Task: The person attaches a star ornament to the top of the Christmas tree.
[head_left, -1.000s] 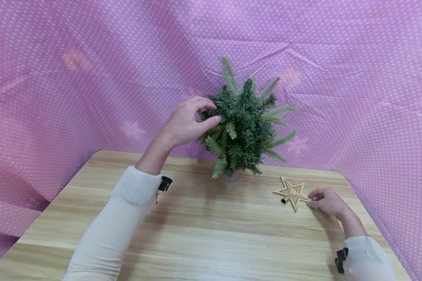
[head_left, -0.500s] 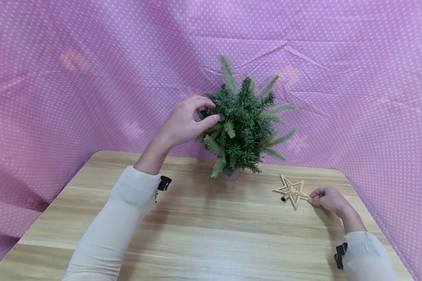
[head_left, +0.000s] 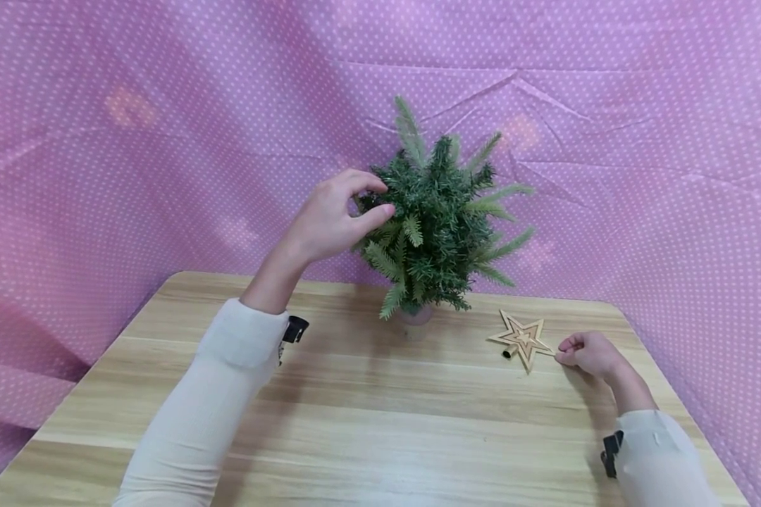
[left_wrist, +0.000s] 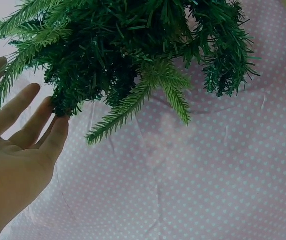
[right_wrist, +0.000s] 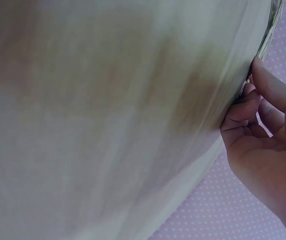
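A small green artificial Christmas tree [head_left: 440, 225] stands upright near the back of the table. My left hand [head_left: 332, 218] is at its left side, thumb and fingers spread apart. In the left wrist view the fingers of that hand [left_wrist: 20, 155] are nearly straight and touch the tip of a dark branch [left_wrist: 65, 102]. To the right of the tree, my right hand [head_left: 592, 354] pinches one point of a gold star tree topper [head_left: 523, 340] between thumb and fingers. The star's short socket [head_left: 509, 352] faces front left. Only its thin edge [right_wrist: 268, 35] shows in the right wrist view.
The wooden table [head_left: 368, 436] has rounded back corners. Pink dotted cloth [head_left: 228, 105] hangs close behind the tree and along both sides. The tree's short base [head_left: 415, 317] is partly hidden by its lower branches.
The star and my right hand have shifted slightly away from me, the star a little to the left too. My left hand has kept its place at the tree.
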The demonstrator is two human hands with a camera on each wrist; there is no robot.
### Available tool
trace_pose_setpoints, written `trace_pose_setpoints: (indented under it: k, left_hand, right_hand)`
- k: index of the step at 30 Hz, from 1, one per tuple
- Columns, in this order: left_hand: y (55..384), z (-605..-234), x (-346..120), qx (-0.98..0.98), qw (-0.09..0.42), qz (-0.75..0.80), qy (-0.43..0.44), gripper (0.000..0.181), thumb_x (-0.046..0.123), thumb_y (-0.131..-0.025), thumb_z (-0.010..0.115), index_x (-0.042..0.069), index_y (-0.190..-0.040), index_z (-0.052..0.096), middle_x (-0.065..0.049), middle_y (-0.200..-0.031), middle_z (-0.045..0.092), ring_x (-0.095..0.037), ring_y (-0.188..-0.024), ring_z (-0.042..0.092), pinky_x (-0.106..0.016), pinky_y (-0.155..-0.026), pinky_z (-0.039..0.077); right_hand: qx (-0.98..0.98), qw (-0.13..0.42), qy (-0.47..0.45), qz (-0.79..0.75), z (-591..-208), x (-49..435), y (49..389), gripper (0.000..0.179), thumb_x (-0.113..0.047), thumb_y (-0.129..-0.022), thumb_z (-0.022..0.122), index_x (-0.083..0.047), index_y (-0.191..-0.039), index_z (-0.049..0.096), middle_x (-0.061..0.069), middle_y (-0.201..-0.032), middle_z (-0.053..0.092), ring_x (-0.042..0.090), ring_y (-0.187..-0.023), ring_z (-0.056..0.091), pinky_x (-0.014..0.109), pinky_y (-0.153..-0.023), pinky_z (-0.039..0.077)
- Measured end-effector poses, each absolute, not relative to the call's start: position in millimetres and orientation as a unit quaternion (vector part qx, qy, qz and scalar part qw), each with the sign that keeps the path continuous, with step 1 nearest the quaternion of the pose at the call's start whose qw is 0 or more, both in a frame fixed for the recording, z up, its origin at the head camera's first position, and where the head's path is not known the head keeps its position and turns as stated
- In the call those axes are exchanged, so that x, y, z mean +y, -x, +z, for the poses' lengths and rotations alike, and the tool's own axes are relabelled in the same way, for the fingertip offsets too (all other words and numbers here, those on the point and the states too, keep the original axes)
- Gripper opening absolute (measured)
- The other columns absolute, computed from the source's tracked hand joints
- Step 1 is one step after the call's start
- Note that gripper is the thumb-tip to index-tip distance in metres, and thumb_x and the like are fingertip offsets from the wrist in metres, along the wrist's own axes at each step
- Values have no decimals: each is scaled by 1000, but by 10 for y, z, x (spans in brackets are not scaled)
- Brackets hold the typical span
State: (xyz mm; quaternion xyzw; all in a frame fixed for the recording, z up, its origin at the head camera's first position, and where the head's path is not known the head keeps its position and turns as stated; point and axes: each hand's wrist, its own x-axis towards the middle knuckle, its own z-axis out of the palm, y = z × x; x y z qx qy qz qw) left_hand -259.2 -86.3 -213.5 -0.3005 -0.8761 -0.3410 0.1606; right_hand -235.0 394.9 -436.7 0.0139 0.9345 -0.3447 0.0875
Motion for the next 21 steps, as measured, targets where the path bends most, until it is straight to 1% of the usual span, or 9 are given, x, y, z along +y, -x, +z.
trace_pose_setpoints:
  k: [8,17,21]
  left_hand:
    - [2602,-2134,-866,-879,160,-333,302,47,40,-97,65,7,-131,65,-8,-140,58,-24,-126,53,-45,-107,43]
    - [2606,-2139,-866,-877,158,-340,302,46,38,-97,65,7,-131,65,-8,-140,58,-25,-125,54,-44,-105,44]
    - [2607,-2141,-866,-877,156,-339,302,46,39,-97,65,7,-131,65,-8,-140,58,-24,-121,55,-43,-101,47]
  right_hand:
    - [949,78,1,-306,-4363,3945,2365,17,-8,-90,73,9,-94,70,11,-88,67,23,-84,58,34,-75,44]
    - [954,99,8,-281,-4339,3924,2382,16,-9,-92,70,7,-91,70,11,-86,65,24,-82,58,37,-75,45]
    - [947,110,9,-303,-4329,3919,2369,17,-10,-93,69,7,-90,69,9,-85,63,22,-81,55,33,-72,43]
